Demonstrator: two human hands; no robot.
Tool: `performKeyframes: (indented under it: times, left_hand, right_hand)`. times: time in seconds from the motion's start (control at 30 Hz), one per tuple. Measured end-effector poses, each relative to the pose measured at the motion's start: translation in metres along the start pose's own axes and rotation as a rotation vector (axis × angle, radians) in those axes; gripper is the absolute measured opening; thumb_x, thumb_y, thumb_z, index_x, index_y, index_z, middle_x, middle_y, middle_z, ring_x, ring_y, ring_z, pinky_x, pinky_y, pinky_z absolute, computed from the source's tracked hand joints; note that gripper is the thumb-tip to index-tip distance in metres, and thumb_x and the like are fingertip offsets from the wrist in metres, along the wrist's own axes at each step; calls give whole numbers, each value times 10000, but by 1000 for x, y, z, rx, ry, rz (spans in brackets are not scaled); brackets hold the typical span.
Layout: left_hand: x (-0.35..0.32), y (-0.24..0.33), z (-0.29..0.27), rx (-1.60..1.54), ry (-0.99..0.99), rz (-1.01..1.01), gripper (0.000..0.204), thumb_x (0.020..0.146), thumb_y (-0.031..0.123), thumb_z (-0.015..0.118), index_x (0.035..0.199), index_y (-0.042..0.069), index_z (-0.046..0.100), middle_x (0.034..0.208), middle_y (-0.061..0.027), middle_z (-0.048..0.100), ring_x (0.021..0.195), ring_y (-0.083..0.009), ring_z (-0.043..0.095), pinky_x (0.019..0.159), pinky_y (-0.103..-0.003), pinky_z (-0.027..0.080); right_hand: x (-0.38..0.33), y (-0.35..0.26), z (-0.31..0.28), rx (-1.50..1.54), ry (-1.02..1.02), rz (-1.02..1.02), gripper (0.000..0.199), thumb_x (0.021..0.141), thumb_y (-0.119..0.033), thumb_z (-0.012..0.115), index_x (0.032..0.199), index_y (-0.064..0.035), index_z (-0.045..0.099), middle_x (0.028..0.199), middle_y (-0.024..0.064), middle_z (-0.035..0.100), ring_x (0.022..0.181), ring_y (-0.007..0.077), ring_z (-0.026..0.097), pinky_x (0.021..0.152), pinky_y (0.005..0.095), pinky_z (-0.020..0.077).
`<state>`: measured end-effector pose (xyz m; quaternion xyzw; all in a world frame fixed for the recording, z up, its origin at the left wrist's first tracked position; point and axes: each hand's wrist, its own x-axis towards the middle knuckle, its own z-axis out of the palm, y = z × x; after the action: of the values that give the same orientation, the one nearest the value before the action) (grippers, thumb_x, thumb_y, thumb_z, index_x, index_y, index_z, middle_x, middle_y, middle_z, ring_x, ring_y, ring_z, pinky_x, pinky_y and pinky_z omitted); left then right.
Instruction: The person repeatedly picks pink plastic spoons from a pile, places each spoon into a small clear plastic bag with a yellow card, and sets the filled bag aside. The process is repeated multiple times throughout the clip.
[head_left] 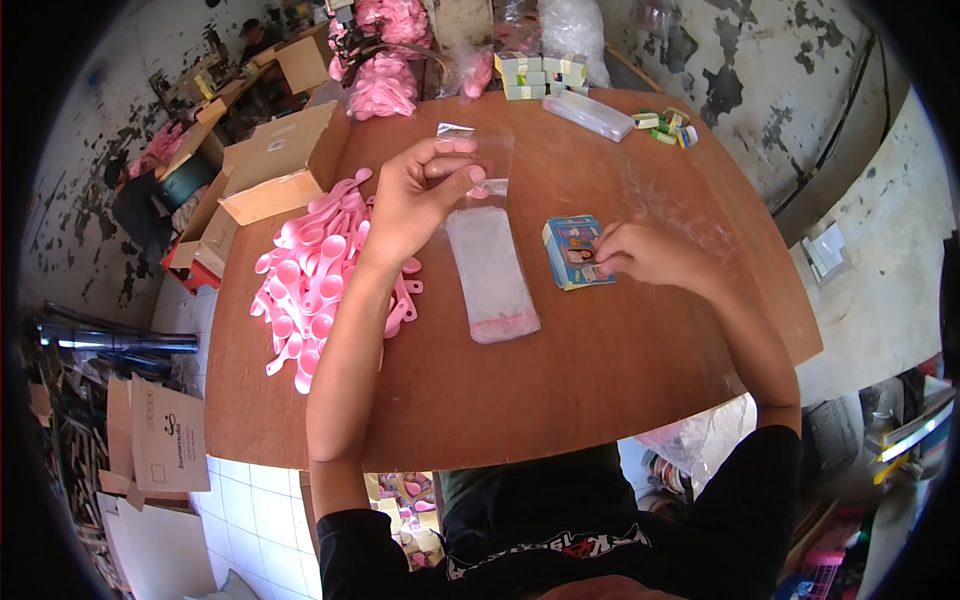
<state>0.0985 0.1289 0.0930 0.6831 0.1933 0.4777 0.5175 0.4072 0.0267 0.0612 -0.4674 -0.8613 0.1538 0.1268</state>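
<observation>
Blk shirt | L hand: clr glossy bag | R hand @ blue-edged cards

Passage: narrow tabletop strip between bag stack and card stack; broad near-edge foreground. Obstacles: pink spoon heap, left forearm; right hand at card stack; carton far left; small boxes far edge.

At the far left of your surface, you see a cardboard box near a bulging bag of pink items; toward the back sit stacked small boxes and a clear plastic packet. Down to your left, a brown carton stands near white floor tiles, and dark patches blotch the wall on your right.
</observation>
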Motion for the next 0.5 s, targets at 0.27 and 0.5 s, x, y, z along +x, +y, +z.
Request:
performKeyframes:
  times: [0.27, 0.5]
  left_hand:
    - [0, 2, -2, -16, 14, -68, 263, 891, -18, 692, 1143, -47, 621, 965, -116, 734, 831, -119, 691, 731, -242, 559]
    - [-8, 20, 7, 94, -5, -159, 292, 884, -18, 697, 1166, -45, 630, 973, -97, 743, 853, -113, 692, 781, -256, 540]
  right_hand:
    - [34, -64, -90, 472, 749, -8, 181, 946, -155, 654, 1029, -2, 698, 800, 10, 669, 708, 55, 605, 618, 221, 485]
    - [81, -74, -55, 493, 869, -112, 186, 937, -147, 675, 1022, 18, 694, 821, 12, 676, 677, 48, 596, 588, 205, 456]
